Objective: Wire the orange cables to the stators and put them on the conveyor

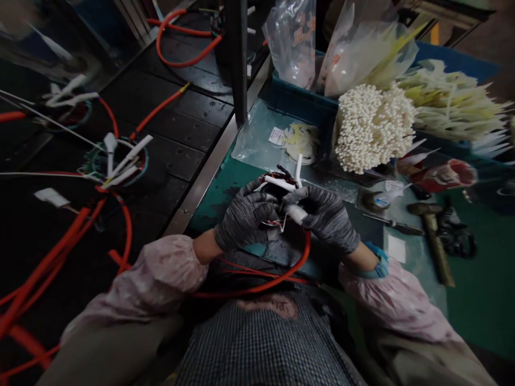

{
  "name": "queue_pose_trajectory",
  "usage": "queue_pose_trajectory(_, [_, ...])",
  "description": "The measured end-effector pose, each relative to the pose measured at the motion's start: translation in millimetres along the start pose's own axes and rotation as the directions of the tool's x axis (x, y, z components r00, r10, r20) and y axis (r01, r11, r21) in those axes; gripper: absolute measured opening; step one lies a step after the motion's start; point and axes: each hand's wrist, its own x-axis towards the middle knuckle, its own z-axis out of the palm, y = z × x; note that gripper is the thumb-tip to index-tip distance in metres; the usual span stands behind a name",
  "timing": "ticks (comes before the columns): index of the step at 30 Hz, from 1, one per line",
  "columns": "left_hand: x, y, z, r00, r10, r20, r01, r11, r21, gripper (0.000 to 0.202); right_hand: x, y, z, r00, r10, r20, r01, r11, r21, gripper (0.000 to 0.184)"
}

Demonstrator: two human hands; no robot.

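Between my two hands is a ring-shaped wire-wound stator (pixel 272 222), with dark and red wires around its rim and a dark middle. My left hand (pixel 246 219), in a grey knit glove, is closed on the ring's left side. On the opposite side my right hand (pixel 328 219), gloved alike, wraps its fingers round the rim, thumb at a white sleeve (pixel 296 214). Another white sleeve (pixel 280 184) lies across the top, and a thin white tube (pixel 299 169) stands up behind it. An orange cable (pixel 306 252) curves down below my right hand. My fingers partly hide the ring.
At left, similar wound rings (pixel 145 163) with orange cables lie on a dark slatted conveyor (pixel 177 155). A black post (pixel 236 64) rises beyond my hands. Right are a bundle of white tubes (pixel 374 128), a blue bin (pixel 301 99), a screwdriver (pixel 402 227) and a hammer (pixel 434 241).
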Motion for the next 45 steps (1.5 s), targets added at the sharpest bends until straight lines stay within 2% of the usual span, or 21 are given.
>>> queue_pose_trajectory(3, [1, 0, 0.5, 0.999, 0.013, -0.029, -0.013, 1.000, 0.006, 0.018, -4, 0, 0, 0.998, -0.036, 0.052, 0.038, 0.999, -0.030, 0.011])
queue_pose_trajectory(8, [3, 0, 0.9, 1.000, 0.008, -0.019, -0.008, 1.000, -0.004, 0.017, -21, 5, -4, 0.956, -0.101, 0.275, 0.148, 0.976, -0.158, 0.019])
queue_pose_trajectory(10, [4, 1, -0.3, 1.000, -0.002, -0.007, 0.002, 1.000, -0.016, 0.015, -28, 12, -6, 0.960, -0.065, 0.273, 0.130, 0.965, -0.227, 0.022])
queue_pose_trajectory(12, [5, 3, -1.7, 0.999, -0.031, -0.008, 0.031, 0.999, -0.019, 0.012, -33, 17, -8, 0.957, -0.122, 0.263, 0.198, 0.938, -0.285, 0.021])
queue_pose_trajectory(13, [5, 3, -2.1, 0.999, -0.042, -0.008, 0.042, 0.999, -0.024, 0.011, -35, 19, -9, 0.932, -0.205, 0.298, 0.295, 0.908, -0.297, 0.020])
queue_pose_trajectory(15, [5, 3, -2.4, 0.998, -0.056, 0.003, 0.056, 0.998, -0.032, 0.010, -36, 19, -7, 0.830, -0.368, 0.418, 0.498, 0.826, -0.262, 0.020])
queue_pose_trajectory(17, [3, 2, -2.0, 0.998, -0.065, 0.024, 0.066, 0.997, -0.037, 0.011, -32, 14, 1, 0.754, -0.413, 0.512, 0.571, 0.796, -0.200, 0.024])
queue_pose_trajectory(18, [3, 1, -1.6, 0.997, -0.063, 0.035, 0.064, 0.997, -0.031, 0.012, -28, 10, 6, 0.763, -0.386, 0.518, 0.548, 0.812, -0.202, 0.027])
queue_pose_trajectory(20, [1, 0, -1.1, 0.997, -0.060, 0.053, 0.060, 0.998, 0.001, 0.016, -15, 4, 18, 0.858, -0.281, 0.430, 0.425, 0.858, -0.288, 0.033])
queue_pose_trajectory(22, [1, -1, -1.5, 0.996, -0.056, 0.074, 0.053, 0.998, 0.037, 0.017, 2, 3, 25, 0.941, -0.226, 0.251, 0.314, 0.859, -0.405, 0.035])
queue_pose_trajectory(23, [0, -2, -2.2, 0.994, -0.062, 0.089, 0.058, 0.997, 0.050, 0.018, 10, 3, 25, 0.960, -0.238, 0.145, 0.278, 0.848, -0.451, 0.034])
queue_pose_trajectory(25, [0, -4, -5.3, 0.988, -0.067, 0.138, 0.061, 0.997, 0.051, 0.021, 18, 7, 19, 0.950, -0.307, -0.051, 0.240, 0.828, -0.507, 0.029])
queue_pose_trajectory(27, [-2, -9, -11.1, 0.979, -0.040, 0.198, 0.029, 0.998, 0.059, 0.017, 16, 14, 9, 0.902, -0.356, -0.243, 0.187, 0.831, -0.523, 0.022])
queue_pose_trajectory(29, [-4, -14, -19.7, 0.968, -0.002, 0.250, -0.026, 0.994, 0.110, 0.014, 5, 21, 3, 0.895, -0.294, -0.335, 0.114, 0.878, -0.466, 0.029])
queue_pose_trajectory(30, [-5, -16, -24.9, 0.964, 0.001, 0.265, -0.042, 0.988, 0.150, 0.016, -1, 25, 2, 0.918, -0.218, -0.330, 0.072, 0.913, -0.401, 0.041])
queue_pose_trajectory(32, [-5, -19, -36.2, 0.959, -0.013, 0.282, -0.049, 0.976, 0.213, 0.018, -7, 33, 4, 0.976, -0.028, -0.214, -0.023, 0.972, -0.234, 0.062])
queue_pose_trajectory(35, [1, -16, -52.3, 0.930, 0.063, 0.362, -0.163, 0.954, 0.253, 0.029, 8, 42, 3, 0.994, 0.111, -0.009, -0.111, 0.990, -0.082, 0.066])
queue_pose_trajectory(38, [15, -7, -61.6, 0.863, 0.218, 0.456, -0.386, 0.866, 0.318, 0.034, 49, 46, -12, 0.974, 0.080, 0.211, -0.072, 0.996, -0.044, 0.062])
queue_pose_trajectory(41, [24, 2, -61.5, 0.869, 0.250, 0.427, -0.437, 0.791, 0.427, 0.025, 87, 45, -24, 0.888, 0.027, 0.460, -0.018, 1.000, -0.024, 0.056])
queue_pose_trajectory(43, [23, 4, -59.2, 0.898, 0.237, 0.371, -0.404, 0.780, 0.479, 0.023, 93, 43, -26, 0.883, -0.020, 0.469, 0.059, 0.996, -0.069, 0.051])
queue_pose_trajectory(45, [17, 1, -57.6, 0.919, 0.219, 0.329, -0.365, 0.791, 0.492, 0.020, 80, 40, -27, 0.938, -0.093, 0.334, 0.177, 0.957, -0.228, 0.049])
